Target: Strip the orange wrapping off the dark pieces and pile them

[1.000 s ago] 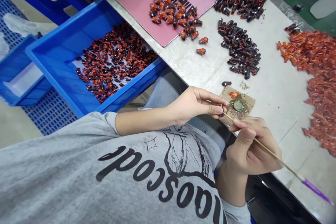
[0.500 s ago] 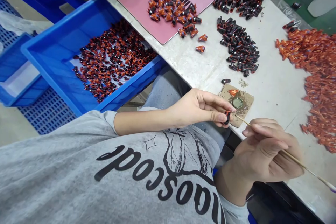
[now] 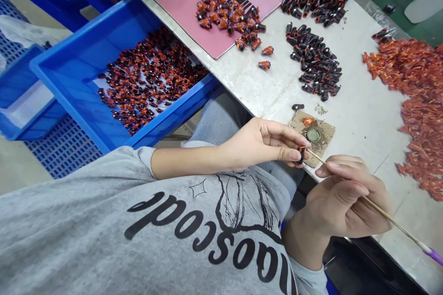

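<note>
Between the thumb and fingers of my left hand [image 3: 268, 145] is a small black plastic part [image 3: 300, 155] with orange edges. My right hand [image 3: 349, 196] pinches a thin wooden stick [image 3: 379, 209] with a purple end at the lower right. The stick's tip is at the black part, by my left fingertips; whether it touches the part I cannot tell. Just beyond lies a stained cardboard piece [image 3: 323, 140], bearing a round bottle cap [image 3: 313, 135] and an orange piece [image 3: 307, 121]. A loose black part [image 3: 297, 107] rests beside the cardboard.
A pile of orange pieces [image 3: 422, 115] lies at right, with black parts [image 3: 313, 62] behind the cardboard. Joined orange-and-black pieces [image 3: 224, 11] sit on a pink sheet [image 3: 207, 39]. A blue tray [image 3: 69, 78] of similar pieces stands left, below the table edge.
My right hand has moved slightly left, bringing the stick's tip to the black part. The stick's purple end shows more now. My left hand stays nearly still.
</note>
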Demonstrator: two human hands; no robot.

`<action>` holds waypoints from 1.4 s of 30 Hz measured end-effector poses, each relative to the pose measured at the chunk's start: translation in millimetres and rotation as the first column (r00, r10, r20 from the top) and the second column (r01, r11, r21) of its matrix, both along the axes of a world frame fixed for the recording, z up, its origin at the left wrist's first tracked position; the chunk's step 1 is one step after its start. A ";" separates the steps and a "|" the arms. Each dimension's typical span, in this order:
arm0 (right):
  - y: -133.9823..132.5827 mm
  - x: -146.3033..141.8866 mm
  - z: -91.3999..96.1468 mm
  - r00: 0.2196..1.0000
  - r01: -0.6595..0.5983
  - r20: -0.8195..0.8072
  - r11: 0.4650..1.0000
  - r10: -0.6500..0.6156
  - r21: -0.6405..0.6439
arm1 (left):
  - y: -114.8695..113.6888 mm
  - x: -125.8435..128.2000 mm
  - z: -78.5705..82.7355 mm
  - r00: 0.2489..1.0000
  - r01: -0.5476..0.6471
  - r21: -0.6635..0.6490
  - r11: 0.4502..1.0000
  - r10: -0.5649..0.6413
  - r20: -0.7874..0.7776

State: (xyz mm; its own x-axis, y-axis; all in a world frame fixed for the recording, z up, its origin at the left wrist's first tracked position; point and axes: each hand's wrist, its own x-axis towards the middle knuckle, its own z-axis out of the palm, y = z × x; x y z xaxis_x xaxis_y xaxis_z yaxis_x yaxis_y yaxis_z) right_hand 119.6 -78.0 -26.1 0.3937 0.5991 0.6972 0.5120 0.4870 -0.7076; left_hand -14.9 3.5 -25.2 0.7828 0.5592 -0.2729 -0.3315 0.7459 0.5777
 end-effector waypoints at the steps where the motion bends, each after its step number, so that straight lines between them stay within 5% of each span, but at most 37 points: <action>1: 0.4 -0.7 0.0 1.000 -0.002 0.002 1.000 0.002 -0.005 | 0.0 0.1 -0.3 1.000 -0.002 -0.004 1.000 0.002 0.005; 5: 4.6 -1.9 -3.0 0.999 0.040 0.017 0.998 -0.041 0.047 | 0.1 0.0 -2.2 0.999 0.008 -0.019 1.000 -0.007 0.040; 8: 4.8 16.0 -10.0 0.976 0.214 0.006 0.957 -0.219 0.195 | 1.3 -4.0 -3.2 0.999 0.009 -0.021 1.000 -0.008 0.036; 11: -6.5 66.2 -16.6 0.882 0.444 0.067 0.870 -0.466 0.215 | 3.5 -12.1 -3.8 0.999 -0.029 0.009 1.000 0.030 -0.023; 15: -36.5 157.9 -14.3 0.730 0.620 0.325 0.782 -0.602 0.056 | 7.1 -19.8 -4.4 0.993 -0.036 0.037 0.999 0.040 -0.110; 20: -53.1 217.0 -19.2 0.700 0.634 0.605 0.719 -0.378 -0.285 | 9.6 -13.0 5.5 0.978 0.056 0.048 0.997 -0.045 -0.205; 26: -45.5 214.6 -38.0 0.755 0.546 0.627 0.713 -0.192 -0.440 | -0.7 -6.8 24.4 0.963 0.003 0.163 0.987 0.041 -0.265; 31: -46.0 212.9 -28.2 0.800 0.506 0.538 0.782 -0.266 -0.365 | -17.4 8.0 21.5 0.961 -0.088 0.167 0.982 0.127 -0.245; 35: -50.1 178.0 -4.8 0.896 0.394 0.336 0.868 -0.290 -0.302 | -30.4 44.6 17.9 0.970 -0.166 0.148 0.975 0.188 -0.152; 39: -50.6 130.0 13.2 0.986 0.148 0.114 0.948 -0.120 -0.283 | -37.4 90.0 20.1 0.997 -0.078 0.096 0.992 0.075 0.036; 42: -38.0 114.8 14.4 0.990 0.140 -0.002 0.969 -0.143 -0.204 | -31.9 117.0 20.1 0.993 -0.007 0.046 0.999 0.002 0.122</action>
State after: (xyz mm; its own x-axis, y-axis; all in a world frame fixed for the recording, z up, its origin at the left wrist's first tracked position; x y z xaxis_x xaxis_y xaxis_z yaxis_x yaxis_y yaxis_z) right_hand 234.3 -116.0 -11.7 0.4950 0.6646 0.5597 0.5531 0.2558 -0.7929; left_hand 102.2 -28.4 -5.1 0.8061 0.5725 -0.1498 -0.4046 0.7179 0.5665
